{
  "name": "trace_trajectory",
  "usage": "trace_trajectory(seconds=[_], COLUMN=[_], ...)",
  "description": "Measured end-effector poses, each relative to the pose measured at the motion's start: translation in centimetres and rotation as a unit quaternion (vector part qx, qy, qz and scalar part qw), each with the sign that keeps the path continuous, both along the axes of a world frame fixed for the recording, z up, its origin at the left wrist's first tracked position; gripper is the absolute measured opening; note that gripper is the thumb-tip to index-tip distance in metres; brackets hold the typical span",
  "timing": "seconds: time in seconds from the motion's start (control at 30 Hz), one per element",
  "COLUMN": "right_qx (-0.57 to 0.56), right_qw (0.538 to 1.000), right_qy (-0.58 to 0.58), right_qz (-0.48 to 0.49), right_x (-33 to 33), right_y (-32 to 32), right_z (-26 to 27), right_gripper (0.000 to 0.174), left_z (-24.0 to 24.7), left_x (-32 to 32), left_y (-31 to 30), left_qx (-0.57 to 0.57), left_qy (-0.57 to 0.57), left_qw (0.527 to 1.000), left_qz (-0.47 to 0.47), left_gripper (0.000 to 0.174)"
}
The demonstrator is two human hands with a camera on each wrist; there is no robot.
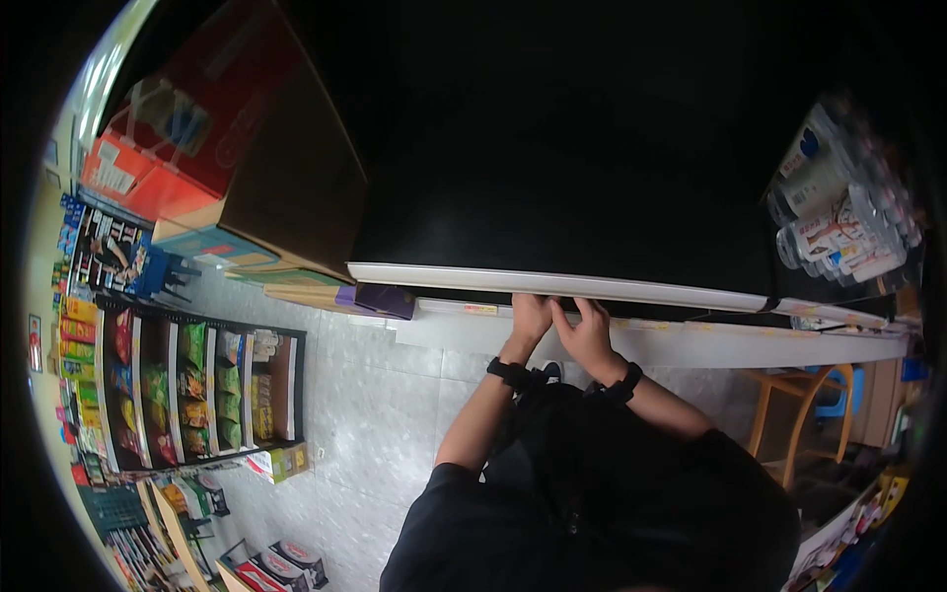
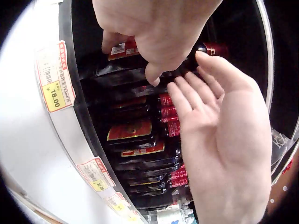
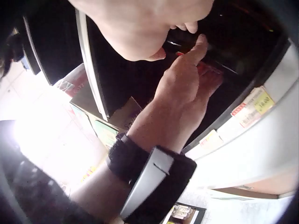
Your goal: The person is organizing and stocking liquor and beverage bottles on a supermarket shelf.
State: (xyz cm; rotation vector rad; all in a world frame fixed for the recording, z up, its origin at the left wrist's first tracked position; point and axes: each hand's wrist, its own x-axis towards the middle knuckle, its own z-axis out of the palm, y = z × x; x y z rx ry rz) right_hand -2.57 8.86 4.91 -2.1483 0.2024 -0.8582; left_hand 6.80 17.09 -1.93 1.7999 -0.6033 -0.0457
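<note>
My left hand (image 1: 530, 318) reaches into the gap below the upper shelf board. In the left wrist view its fingers and thumb grip a dark flat bottle with a red label (image 2: 125, 50), largely hidden by the hand. My right hand (image 2: 224, 121) is beside it with the palm showing and the fingers nearly straight, fingertips close to the bottle's upper part. A dark red bottle cap (image 2: 216, 49) shows just beyond the right thumb. Along the same shelf stand several dark flat bottles (image 2: 130, 130) with red labels and red necks.
Price tags (image 2: 55, 79) line the white shelf edge. Above my hands is the black upper shelf (image 1: 552, 197), with a red box (image 1: 212, 118) at left and wrapped clear bottles (image 1: 838, 217) at right. A snack rack (image 1: 296, 395) and wooden chair (image 1: 843, 395) stand on the floor.
</note>
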Motion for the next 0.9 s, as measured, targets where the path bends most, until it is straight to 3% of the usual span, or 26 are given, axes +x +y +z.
trace_trajectory(seconds=[0.23,0.3,0.43,0.47,0.53,0.6,0.73,0.8,0.87,0.9], right_qx=[0.059,0.043,0.104,0.102,0.111,0.118,0.149,0.172,0.197,0.209], right_qw=[0.991,0.986,0.986,0.990,0.982,0.985,0.973,0.969,0.964,0.959], right_qy=[0.108,0.140,0.125,0.088,0.153,0.124,0.172,0.176,0.177,0.191], right_qz=[-0.051,-0.075,-0.042,-0.030,-0.020,-0.032,-0.024,-0.017,-0.006,0.022], right_x=[-1.0,-0.9,-0.1,0.2,0.2,0.6,-0.6,-2.4,-4.3,-5.5], right_y=[-1.7,-2.3,-3.0,-3.0,-3.0,-2.8,-2.9,-3.1,-4.1,-4.5], right_z=[-3.3,-3.9,-3.3,-2.9,-2.4,-3.0,-3.3,-3.5,-3.5,-3.8], right_gripper=[0.031,0.031,0.030,0.030,0.039,0.036,0.044,0.045,0.046,0.047], left_z=[1.3,0.1,-0.4,0.4,1.7,1.8,1.1,0.6,3.0,2.4], left_x=[0.8,1.0,0.7,0.6,0.0,0.3,0.7,0.6,-2.4,-3.1], left_y=[-0.4,-1.0,-1.7,-1.8,-2.0,-1.9,-2.1,-2.0,-2.8,-2.2], left_qx=[0.093,0.164,0.213,0.189,0.142,0.182,0.035,0.025,-0.007,0.064], left_qy=[0.033,-0.067,-0.125,-0.076,-0.029,-0.067,-0.021,0.038,0.014,-0.051], left_qw=[0.995,0.984,0.968,0.979,0.989,0.980,0.999,0.999,1.000,0.996], left_qz=[-0.022,-0.009,0.042,0.034,0.040,0.033,0.013,-0.013,0.017,0.039], left_gripper=[0.016,0.019,0.019,0.019,0.017,0.022,0.026,0.040,0.062,0.074])
